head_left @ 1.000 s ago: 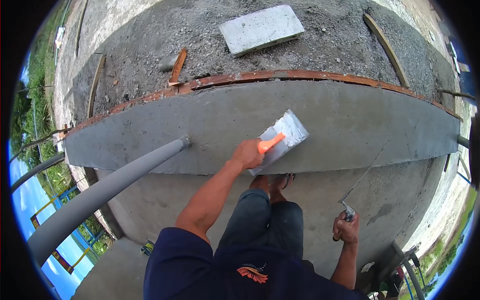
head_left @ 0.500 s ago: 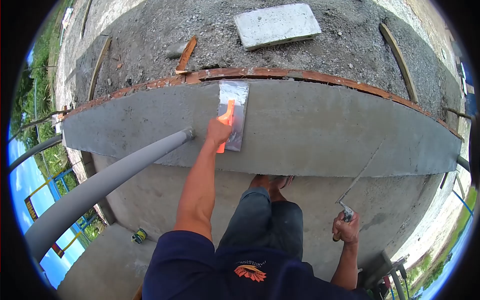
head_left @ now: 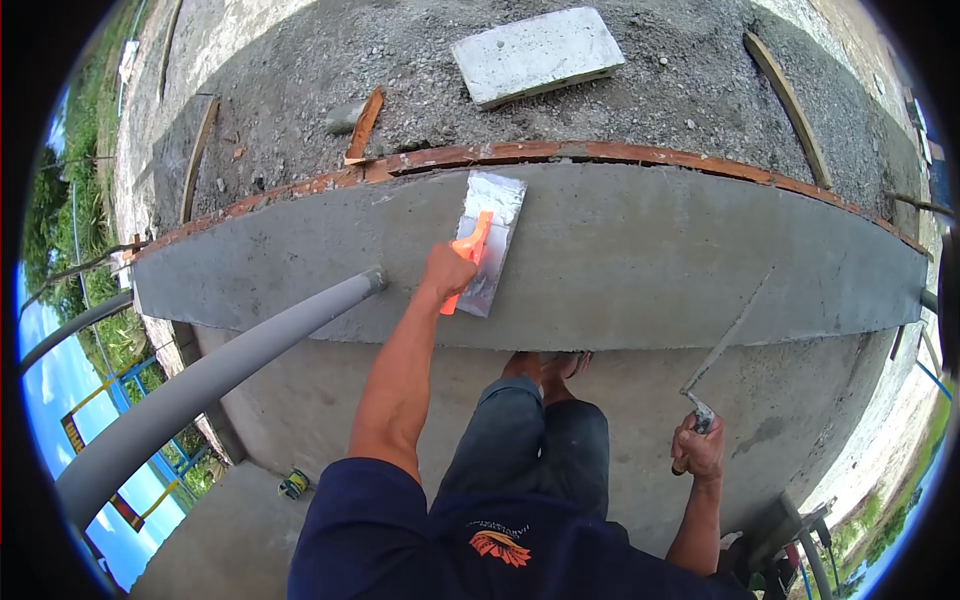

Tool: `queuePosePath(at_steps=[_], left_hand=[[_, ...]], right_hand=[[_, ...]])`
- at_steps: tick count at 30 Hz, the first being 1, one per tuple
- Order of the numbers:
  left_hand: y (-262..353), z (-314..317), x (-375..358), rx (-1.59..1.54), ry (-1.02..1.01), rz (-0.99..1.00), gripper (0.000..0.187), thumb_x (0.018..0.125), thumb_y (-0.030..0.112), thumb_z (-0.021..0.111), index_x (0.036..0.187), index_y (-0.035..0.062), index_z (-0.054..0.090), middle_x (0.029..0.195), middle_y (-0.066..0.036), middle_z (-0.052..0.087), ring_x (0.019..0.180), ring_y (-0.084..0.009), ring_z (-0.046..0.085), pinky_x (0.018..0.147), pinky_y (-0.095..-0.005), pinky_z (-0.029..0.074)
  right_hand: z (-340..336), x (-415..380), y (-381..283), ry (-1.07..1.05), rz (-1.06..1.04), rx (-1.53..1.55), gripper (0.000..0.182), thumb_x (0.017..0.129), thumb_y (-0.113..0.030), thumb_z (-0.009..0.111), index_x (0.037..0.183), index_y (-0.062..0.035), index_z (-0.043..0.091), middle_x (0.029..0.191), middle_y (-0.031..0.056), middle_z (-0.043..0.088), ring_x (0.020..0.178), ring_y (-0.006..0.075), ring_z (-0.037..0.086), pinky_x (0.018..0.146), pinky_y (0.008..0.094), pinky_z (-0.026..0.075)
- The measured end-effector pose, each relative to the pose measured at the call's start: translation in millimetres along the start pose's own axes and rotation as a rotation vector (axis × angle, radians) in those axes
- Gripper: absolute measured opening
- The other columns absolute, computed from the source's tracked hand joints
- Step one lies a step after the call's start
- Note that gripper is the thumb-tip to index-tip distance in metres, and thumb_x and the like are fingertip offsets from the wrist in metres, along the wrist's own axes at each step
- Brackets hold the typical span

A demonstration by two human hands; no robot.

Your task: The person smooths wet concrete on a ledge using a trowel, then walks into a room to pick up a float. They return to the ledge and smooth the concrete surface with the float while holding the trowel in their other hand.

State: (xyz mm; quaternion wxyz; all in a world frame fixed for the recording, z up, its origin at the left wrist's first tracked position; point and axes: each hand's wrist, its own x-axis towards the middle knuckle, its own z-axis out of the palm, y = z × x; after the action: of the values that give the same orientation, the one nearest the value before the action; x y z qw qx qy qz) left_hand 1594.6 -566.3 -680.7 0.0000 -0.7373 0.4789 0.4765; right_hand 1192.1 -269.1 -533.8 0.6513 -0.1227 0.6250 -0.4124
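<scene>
My left hand (head_left: 449,271) is closed around the orange handle of a flat rectangular finishing trowel (head_left: 497,203). Its metal blade lies on the smooth grey concrete surface (head_left: 620,250), tilted slightly, with its far end near the wooden form board. Off to the right, my right hand (head_left: 699,447) grips a pointed masonry trowel (head_left: 728,338) by its handle. That blade is seen nearly edge-on, pointing forward and up, and appears held above the surface. Left of the finishing trowel, a grey pipe (head_left: 240,370) meets the concrete.
A reddish wooden board (head_left: 480,154) runs along the far edge of the concrete. Beyond it, a concrete block (head_left: 538,55) lies on gravel, with wooden stakes (head_left: 790,110) at the sides. A small green-and-black roll-shaped item (head_left: 293,484) sits at lower left.
The finishing trowel has shifted slightly right in my left hand, and its far end has turned rightward. My right hand still holds the pointed trowel. The view has tilted slightly.
</scene>
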Motion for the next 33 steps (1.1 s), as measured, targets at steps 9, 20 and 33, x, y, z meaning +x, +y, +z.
queuePosePath(at_steps=[9, 20, 33], left_hand=[[-28.1, -28.9, 7.7, -0.030, -0.008, -0.106, 0.019, 0.071, 0.004, 0.054, 0.086, -0.0042, 0.064, 0.065, -0.013, 0.063, 0.050, -0.0197, 0.060, 0.049, -0.0357, 0.047], [-10.9, -40.5, 2.4, -0.055, 0.016, -0.193, 0.018, 0.069, 0.002, 0.053, 0.083, -0.0034, 0.064, 0.062, -0.011, 0.060, 0.046, -0.0178, 0.056, 0.042, -0.0362, 0.045], [21.8, -34.3, -18.5, 0.023, -0.067, -0.163, 0.014, 0.072, 0.004, 0.059, 0.084, -0.0028, 0.062, 0.063, -0.007, 0.056, 0.046, -0.0170, 0.054, 0.042, -0.0353, 0.045]], right_hand=[[-17.5, -2.6, 13.1, 0.020, -0.027, 0.024, 0.022, 0.074, -0.008, 0.071, 0.080, -0.0041, 0.050, 0.057, 0.0067, 0.055, 0.043, 0.0148, 0.055, 0.042, 0.0281, 0.047], [-31.1, -10.4, 24.0, 0.030, -0.020, 0.042, 0.023, 0.074, -0.010, 0.071, 0.081, -0.0043, 0.050, 0.056, 0.0062, 0.055, 0.043, 0.0143, 0.054, 0.042, 0.0276, 0.046], [-39.6, -15.8, 27.1, 0.056, -0.075, 0.015, 0.027, 0.077, -0.021, 0.075, 0.078, -0.0047, 0.053, 0.053, 0.0045, 0.054, 0.042, 0.0125, 0.053, 0.041, 0.0273, 0.046]])
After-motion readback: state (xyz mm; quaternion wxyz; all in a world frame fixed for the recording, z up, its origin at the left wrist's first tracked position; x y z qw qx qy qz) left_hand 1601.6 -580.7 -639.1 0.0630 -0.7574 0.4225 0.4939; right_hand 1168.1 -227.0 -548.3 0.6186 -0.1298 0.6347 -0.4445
